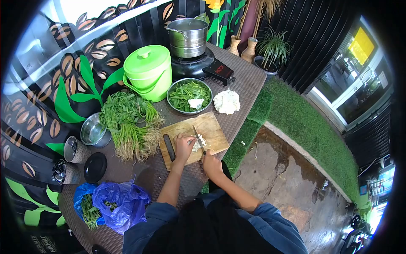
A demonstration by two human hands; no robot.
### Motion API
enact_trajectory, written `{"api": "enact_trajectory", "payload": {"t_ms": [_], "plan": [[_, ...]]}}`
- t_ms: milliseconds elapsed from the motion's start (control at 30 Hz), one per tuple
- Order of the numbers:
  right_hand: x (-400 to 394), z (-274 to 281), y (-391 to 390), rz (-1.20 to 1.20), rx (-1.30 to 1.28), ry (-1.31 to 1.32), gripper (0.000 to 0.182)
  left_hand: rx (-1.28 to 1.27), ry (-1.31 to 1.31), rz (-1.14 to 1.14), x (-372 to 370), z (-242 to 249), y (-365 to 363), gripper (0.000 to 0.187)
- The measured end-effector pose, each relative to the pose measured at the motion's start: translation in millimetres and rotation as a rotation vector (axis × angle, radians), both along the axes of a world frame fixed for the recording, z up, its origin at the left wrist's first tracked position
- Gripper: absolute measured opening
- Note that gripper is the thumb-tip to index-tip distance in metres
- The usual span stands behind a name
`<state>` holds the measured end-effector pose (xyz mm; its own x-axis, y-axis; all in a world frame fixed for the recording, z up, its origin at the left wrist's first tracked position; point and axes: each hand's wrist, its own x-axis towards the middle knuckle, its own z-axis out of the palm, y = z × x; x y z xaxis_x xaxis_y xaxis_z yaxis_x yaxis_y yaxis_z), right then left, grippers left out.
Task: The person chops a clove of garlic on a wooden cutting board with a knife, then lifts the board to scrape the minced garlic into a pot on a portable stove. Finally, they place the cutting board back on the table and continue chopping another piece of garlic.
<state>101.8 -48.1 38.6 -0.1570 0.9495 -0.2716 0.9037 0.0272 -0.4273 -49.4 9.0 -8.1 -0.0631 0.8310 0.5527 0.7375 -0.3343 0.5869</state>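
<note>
My right hand (212,164) is closed around the handle of a kitchen knife (197,136), whose blade lies over small chopped white pieces (202,139) on a wooden cutting board (215,127). Close to the blade's left side, my left hand (184,147) has its fingers curled together over the board. What they pinch is hidden. A second, dark-handled utensil (169,147) lies on the board to the left of that hand. Beyond the board stands a metal bowl (170,101) of green leaves (189,94) with a white item (195,103) on top.
A white crumpled-looking mass (226,101) lies right of the bowl. Rooted greens (133,122), a lidded green bucket (148,72), a pot (188,40) on a stove (190,65), an empty-looking metal bowl (94,132) and blue plastic bags (120,203) surround the board.
</note>
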Motion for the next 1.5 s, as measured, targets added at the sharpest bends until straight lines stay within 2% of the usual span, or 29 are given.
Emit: {"api": "enact_trajectory", "payload": {"t_ms": [67, 200, 267, 333, 400, 500, 567, 700, 800, 900, 933, 967, 1033, 1100, 1200, 1333, 1500], "plan": [[-2.9, -14.6, 10.3, -0.004, 0.035, 0.04, 0.028, -0.156, -0.046, 0.012, 0.4, 9.0, -1.1, 0.01], [1.9, -2.4, 34.3, 0.068, 0.021, 0.039, 0.03, -0.176, -0.117, -0.022, -1.0, 2.5, 4.9, 0.016], [8.7, 9.3, 28.3, 0.081, 0.034, 0.051, 0.03, -0.159, -0.24, -0.031, -0.8, -8.1, 6.5, 0.017], [5.5, 13.1, 19.0, 0.097, 0.048, 0.063, 0.03, -0.118, -0.183, -0.011, 1.6, 0.1, 2.5, 0.017], [-4.5, 7.6, 0.9, -0.026, 0.032, 0.018, 0.025, -0.075, -0.131, 0.005, 2.8, 4.8, 2.2, 0.016], [-9.7, -8.9, -2.8, -0.011, 0.04, 0.026, 0.03, -0.134, -0.191, 0.011, 5.3, 4.3, 0.9, 0.012], [-6.1, -14.9, 4.6, -0.02, 0.068, 0.044, 0.028, -0.093, -0.125, 0.052, 7.3, 5.0, -0.9, 0.013], [12.7, 0.9, 24.0, 0.043, 0.009, 0.059, 0.031, -0.14, -0.114, 0.077, 8.3, 7.3, -4.8, 0.019], [14.2, 19.8, 19.0, 0.074, -0.053, 0.072, 0.033, -0.245, -0.204, 0.013, 5.2, 13.7, -11.2, 0.026], [7.1, -4.6, 5.8, 0.007, 0.04, 0.068, 0.034, -0.186, -0.206, -0.12, -1.4, 25.7, -19.2, 0.027], [2.7, -13.3, 3.5, 0.031, 0.156, -0.016, 0.028, -0.149, -0.13, -0.172, -5.5, 27.4, -20.6, 0.027], [1.3, -21.4, 3.8, 0.031, 0.153, -0.018, 0.028, -0.111, -0.053, -0.223, -8.8, 29.0, -21.9, 0.028], [-2.4, -19.4, 6.0, 0.075, 0.233, -0.046, 0.026, -0.132, -0.081, -0.236, -13.8, 27.7, -23.0, 0.029], [1.4, -13.4, 16.8, 0.054, 0.184, -0.039, 0.024, -0.353, -0.276, -0.257, -15.9, 25.4, -21.7, 0.027], [15.2, -5.4, 22.3, 0.145, 0.172, 0.007, 0.026, -0.3, -0.37, -0.214, -11.9, 20.1, -19.7, 0.02], [6.0, -15.3, 4.5, 0.08, 0.179, -0.057, 0.021, -0.282, -0.308, -0.185, -10.2, 20.7, -23.2, 0.017], [3.5, -16.2, 17.2, 0.12, 0.249, -0.061, 0.022, -0.226, -0.479, -0.186, -5.9, 20.0, -23.7, 0.019]]}}
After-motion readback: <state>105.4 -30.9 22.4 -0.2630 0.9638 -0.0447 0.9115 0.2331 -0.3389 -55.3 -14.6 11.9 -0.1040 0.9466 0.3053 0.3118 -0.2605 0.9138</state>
